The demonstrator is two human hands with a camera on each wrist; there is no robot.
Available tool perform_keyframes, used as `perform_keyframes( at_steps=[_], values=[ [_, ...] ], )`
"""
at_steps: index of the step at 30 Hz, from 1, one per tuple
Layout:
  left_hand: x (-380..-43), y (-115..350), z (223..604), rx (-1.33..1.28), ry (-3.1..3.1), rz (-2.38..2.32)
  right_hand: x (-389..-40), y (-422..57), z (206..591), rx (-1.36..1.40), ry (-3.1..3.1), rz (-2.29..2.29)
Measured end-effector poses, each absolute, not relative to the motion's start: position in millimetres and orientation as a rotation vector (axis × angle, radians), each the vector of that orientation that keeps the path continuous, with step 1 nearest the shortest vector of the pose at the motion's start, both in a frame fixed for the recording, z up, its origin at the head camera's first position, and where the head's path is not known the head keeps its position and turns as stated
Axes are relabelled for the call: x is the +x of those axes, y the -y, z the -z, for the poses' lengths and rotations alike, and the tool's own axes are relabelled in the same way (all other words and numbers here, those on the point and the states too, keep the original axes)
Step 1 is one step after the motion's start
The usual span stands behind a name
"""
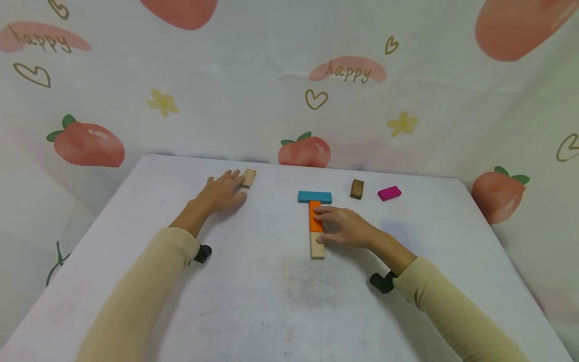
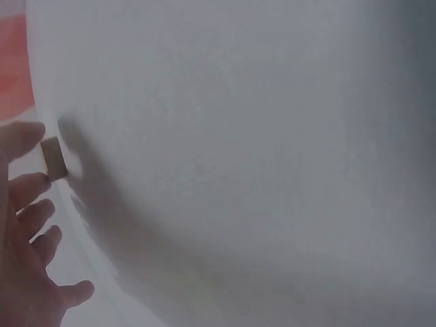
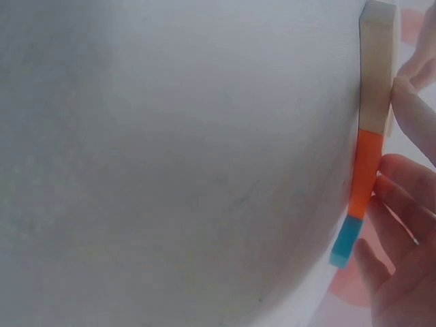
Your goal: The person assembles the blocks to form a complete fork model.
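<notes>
Near the table's far edge my left hand has its fingers spread beside a plain wooden block. In the left wrist view this block shows between the tips of two digits, apparently not pinched. A blue block lies crosswise at the top of a line. Below it lie an orange block and a pale wooden block, end to end. My right hand reaches over the line from the right, fingers at the orange block and thumb by the pale one. Its fingers are loosely extended.
A dark brown block and a magenta block lie on the table's far right part. Behind the white table hangs a cloth printed with fruit, hearts and flowers.
</notes>
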State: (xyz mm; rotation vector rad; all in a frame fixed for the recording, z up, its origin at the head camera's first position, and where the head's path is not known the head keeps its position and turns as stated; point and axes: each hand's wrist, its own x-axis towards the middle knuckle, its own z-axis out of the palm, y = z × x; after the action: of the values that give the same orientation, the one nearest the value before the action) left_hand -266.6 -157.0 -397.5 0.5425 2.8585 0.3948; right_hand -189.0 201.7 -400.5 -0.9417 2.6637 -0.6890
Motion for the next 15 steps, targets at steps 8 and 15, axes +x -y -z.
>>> perform_keyframes(
  at_steps=[8,15],
  values=[
    [-262.5,145.9,396.9,0.623,-2.815,-0.399,-187.3,-200.7,399.6,-0.93,-2.663,0.692],
    [-262.7,134.1,397.4,0.642,-2.806,-0.415,-185.9,-200.0,397.1,-0.919,-2.656,0.692]
  ],
)
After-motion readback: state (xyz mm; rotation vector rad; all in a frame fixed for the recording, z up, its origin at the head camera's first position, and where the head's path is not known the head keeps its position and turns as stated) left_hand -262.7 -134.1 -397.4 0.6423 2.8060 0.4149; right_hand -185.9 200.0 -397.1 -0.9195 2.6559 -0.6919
